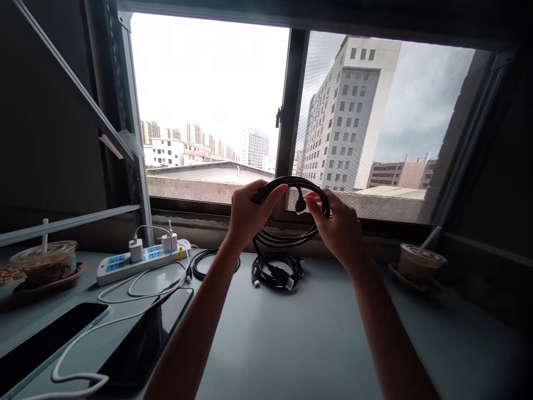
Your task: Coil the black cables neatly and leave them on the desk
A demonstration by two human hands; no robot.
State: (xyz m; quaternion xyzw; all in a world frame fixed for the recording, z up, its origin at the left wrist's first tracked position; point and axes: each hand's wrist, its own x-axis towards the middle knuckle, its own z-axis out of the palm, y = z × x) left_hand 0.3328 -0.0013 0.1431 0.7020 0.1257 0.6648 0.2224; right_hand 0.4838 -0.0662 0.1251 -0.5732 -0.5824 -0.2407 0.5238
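A coiled black cable (pixel 287 241) is held up in front of the window, above the desk. My left hand (pixel 251 213) grips the upper left of the coil, thumb across it. My right hand (pixel 336 225) pinches the coil's right side, near a black connector (pixel 300 204) inside the loop. Another connector (pixel 282 276) with a pale metal end hangs below the coil, over a second coiled black cable (pixel 270 286) lying on the desk. A thinner black cable coil (pixel 204 263) lies left of it, partly hidden by my left forearm.
On the left are a white power strip (pixel 125 269) with chargers, a white cable (pixel 137 318), a phone (pixel 54 341), a dark tablet (pixel 144 341) and a drink cup (pixel 45 261). Another cup (pixel 420 262) stands right. A window frame (pixel 292 111) rises behind the desk (pixel 291 339).
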